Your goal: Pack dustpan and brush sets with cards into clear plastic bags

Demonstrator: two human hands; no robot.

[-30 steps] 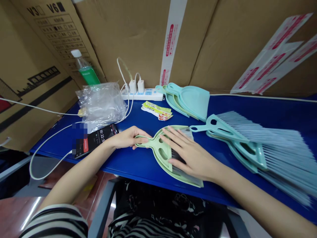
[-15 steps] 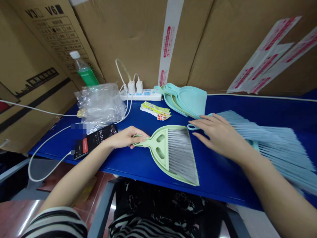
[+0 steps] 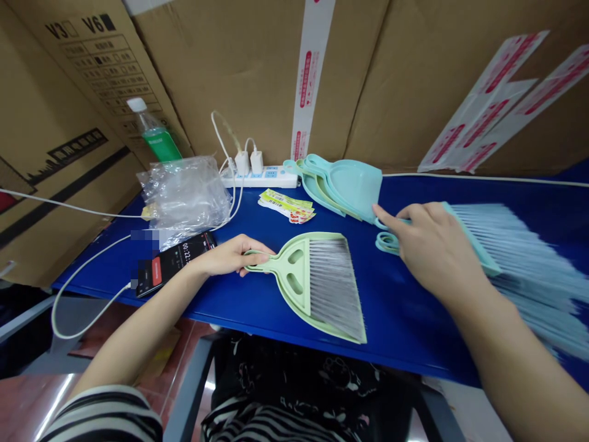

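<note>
My left hand [image 3: 237, 255] is closed round the handles of a light green dustpan [image 3: 288, 301] and a matching hand brush [image 3: 329, 279] that lies nested in it, grey bristles upward. To the right, my right hand [image 3: 427, 245] has its fingers curled over the handle of a light blue hand brush [image 3: 472, 242]; its fingertips are partly hidden. Other blue brushes [image 3: 538, 313] lie under and beside that one, bristles pointing right, with ring-shaped handle ends [image 3: 386, 242] showing left of the hand. Behind, a stack of dustpans [image 3: 354, 184], blue and green, rests on the blue table [image 3: 257, 313].
A power strip [image 3: 267, 180] with white chargers [image 3: 248, 162] stands at the back. Small printed labels [image 3: 289, 205] lie before it. At left are clear plastic bags [image 3: 184, 190], a green-labelled bottle [image 3: 159, 138], a phone [image 3: 170, 264] and cables. Cardboard boxes [image 3: 248, 67] wall the back.
My right hand has moved right, its fingers curling over a blue brush handle. The top blue brush has shifted right. My left hand and the green set have stayed in place.
</note>
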